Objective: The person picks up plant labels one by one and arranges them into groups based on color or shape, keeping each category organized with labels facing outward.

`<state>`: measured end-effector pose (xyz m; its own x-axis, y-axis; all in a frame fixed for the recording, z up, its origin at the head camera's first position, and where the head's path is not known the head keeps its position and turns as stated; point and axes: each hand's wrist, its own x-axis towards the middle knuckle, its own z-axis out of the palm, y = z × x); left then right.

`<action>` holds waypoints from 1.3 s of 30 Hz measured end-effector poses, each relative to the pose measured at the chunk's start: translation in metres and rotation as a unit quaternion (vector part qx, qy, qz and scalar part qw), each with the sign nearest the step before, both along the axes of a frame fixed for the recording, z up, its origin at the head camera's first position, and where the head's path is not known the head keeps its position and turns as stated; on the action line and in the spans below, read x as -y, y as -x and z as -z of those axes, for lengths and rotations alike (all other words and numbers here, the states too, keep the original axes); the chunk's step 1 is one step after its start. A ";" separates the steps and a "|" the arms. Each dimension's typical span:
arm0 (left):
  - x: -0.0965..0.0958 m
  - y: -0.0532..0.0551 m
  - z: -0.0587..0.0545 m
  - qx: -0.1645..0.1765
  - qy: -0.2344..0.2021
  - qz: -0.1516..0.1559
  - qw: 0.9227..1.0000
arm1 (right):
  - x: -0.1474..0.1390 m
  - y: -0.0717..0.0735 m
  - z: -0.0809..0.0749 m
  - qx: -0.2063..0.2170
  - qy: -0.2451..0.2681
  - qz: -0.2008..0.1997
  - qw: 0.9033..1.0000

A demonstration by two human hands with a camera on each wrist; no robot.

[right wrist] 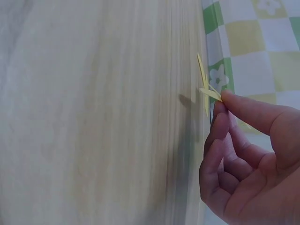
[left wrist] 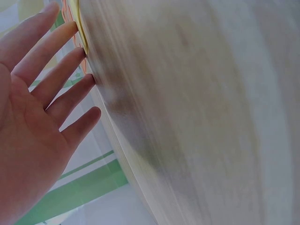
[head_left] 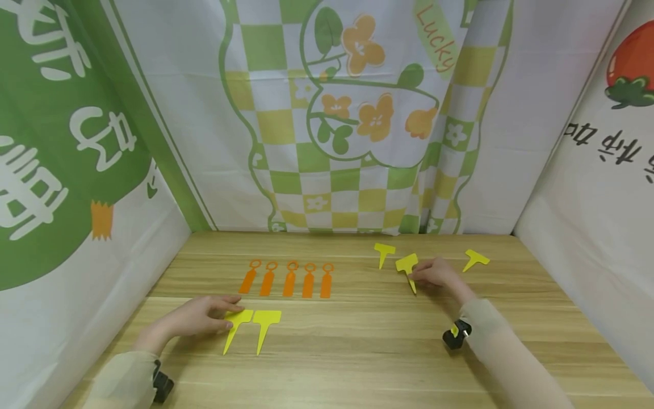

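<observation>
My right hand pinches the stem of a yellow T-shaped plant label between thumb and fingertips. The right wrist view shows this label edge-on at the fingertips, slightly off the wood. At the left, the fingers of my left hand touch the left end of another T-shaped plant label, which lies on the table. Its fingers look mostly straight in the left wrist view. Just to the right lies a second yellow plant label, stem toward me.
Several orange tags with ring tops lie in a row behind the left labels. Two more yellow labels rest at the back right, one left and one right of my right hand. Printed curtains hang around the wooden table.
</observation>
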<state>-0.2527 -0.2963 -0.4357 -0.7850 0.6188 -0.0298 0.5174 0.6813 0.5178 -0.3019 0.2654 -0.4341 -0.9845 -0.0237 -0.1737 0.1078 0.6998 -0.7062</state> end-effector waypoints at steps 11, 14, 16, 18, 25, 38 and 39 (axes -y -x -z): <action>0.001 0.001 0.001 -0.001 -0.001 0.002 1.000 | 0.017 -0.010 -0.001 -0.006 0.028 -0.016 0.999; 0.001 0.002 0.002 -0.003 0.000 0.003 1.000 | 0.021 -0.011 0.001 -0.008 0.024 -0.018 1.000; 0.001 0.003 0.002 -0.004 -0.001 0.004 1.000 | 0.025 -0.012 0.002 -0.006 0.020 -0.023 1.000; 0.002 0.003 0.002 -0.001 -0.003 0.004 1.000 | 0.027 -0.013 0.003 -0.003 0.014 -0.035 0.999; 0.001 0.002 0.001 0.002 -0.005 0.004 1.000 | 0.039 -0.015 0.006 0.002 0.008 -0.060 0.998; 0.001 0.001 0.001 0.007 -0.007 0.005 1.000 | 0.060 -0.022 0.010 0.024 0.052 -0.067 0.996; 0.001 0.001 0.001 0.007 -0.007 0.005 1.000 | 0.061 -0.023 0.011 0.026 0.061 -0.069 0.995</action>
<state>-0.2539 -0.2978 -0.4370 -0.7782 0.6273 -0.0308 0.5175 0.6683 0.5344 -0.2791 0.2042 -0.4451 -0.9605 -0.1814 -0.2109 0.0551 0.6192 -0.7833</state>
